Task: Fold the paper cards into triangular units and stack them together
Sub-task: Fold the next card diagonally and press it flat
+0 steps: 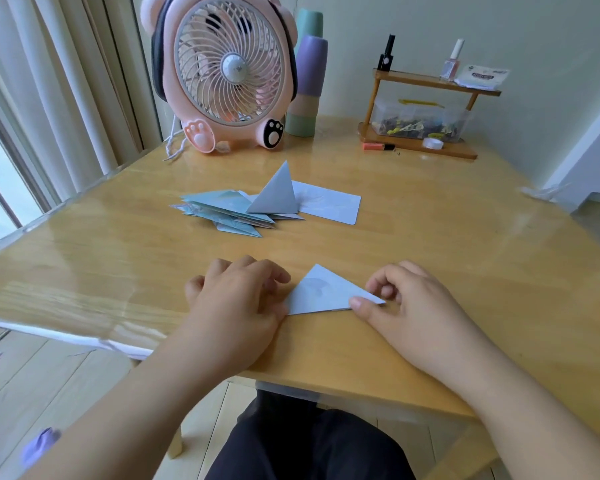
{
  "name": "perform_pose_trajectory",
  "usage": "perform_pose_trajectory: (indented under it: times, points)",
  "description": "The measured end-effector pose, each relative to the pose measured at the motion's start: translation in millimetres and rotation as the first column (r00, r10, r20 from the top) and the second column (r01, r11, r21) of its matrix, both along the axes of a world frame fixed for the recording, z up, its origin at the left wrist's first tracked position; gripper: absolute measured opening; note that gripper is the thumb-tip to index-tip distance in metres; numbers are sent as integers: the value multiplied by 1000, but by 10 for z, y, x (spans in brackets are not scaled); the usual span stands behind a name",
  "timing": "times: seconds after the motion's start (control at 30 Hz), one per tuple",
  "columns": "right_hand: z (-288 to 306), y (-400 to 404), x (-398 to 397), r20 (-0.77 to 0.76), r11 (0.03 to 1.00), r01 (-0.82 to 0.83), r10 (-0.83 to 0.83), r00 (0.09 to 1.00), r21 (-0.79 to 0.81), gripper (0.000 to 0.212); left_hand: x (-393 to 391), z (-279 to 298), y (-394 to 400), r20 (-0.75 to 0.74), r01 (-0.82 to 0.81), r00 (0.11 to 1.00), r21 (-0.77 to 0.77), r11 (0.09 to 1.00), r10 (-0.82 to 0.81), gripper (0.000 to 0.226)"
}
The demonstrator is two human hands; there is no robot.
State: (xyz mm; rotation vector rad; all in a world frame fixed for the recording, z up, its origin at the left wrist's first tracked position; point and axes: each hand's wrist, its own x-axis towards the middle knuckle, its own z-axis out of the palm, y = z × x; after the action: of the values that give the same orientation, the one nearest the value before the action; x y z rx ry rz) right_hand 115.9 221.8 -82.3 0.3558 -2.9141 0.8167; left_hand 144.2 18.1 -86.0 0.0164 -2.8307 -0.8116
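A pale blue paper card folded into a triangle lies flat near the table's front edge. My left hand rests on its left corner with curled fingers pressing down. My right hand pinches its right tip between thumb and forefinger. Farther back lies a stack of folded triangular units, with one grey-blue triangle standing on top. A flat unfolded card lies just behind and to the right of the stack.
A pink bear-shaped fan and stacked pastel cups stand at the back. A small wooden shelf with nail polish bottles and a clear box is at back right. The wooden table has a clear cover.
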Motion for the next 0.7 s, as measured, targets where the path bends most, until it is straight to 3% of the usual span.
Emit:
perform_pose_trajectory:
  times: [0.13,0.23,0.33,0.4,0.5,0.57,0.63,0.7]
  points:
    - [82,-73,-15,66,999,-22,25,997,-43,13,-22,-4,12,-48,41,998,34,999,-40,22]
    - [150,-150,-74,116,962,-48,82,990,-269,15,-76,22,-35,-120,53,993,266,963,-22,3]
    - [210,-272,-243,132,878,-58,136,982,-476,5,-239,119,-145,-139,2,987,523,852,83,9]
    - [216,-306,-479,98,866,-18,77,992,-500,6,-427,208,-253,-168,-39,972,578,815,166,8]
    - [217,-297,-938,-19,945,49,-58,998,-324,22,-794,317,-403,-203,-122,949,475,871,243,13]
    - [216,-294,-1204,-22,992,53,-56,998,-113,37,-994,332,-425,-129,-194,958,367,910,256,21]
    - [231,-303,-1395,18,997,31,-32,999,68,50,-1116,270,-406,-142,-313,938,41,949,316,30]
    - [232,-304,-1544,74,987,-13,1,997,160,62,-1210,188,-375,-364,-394,882,-224,891,298,28]
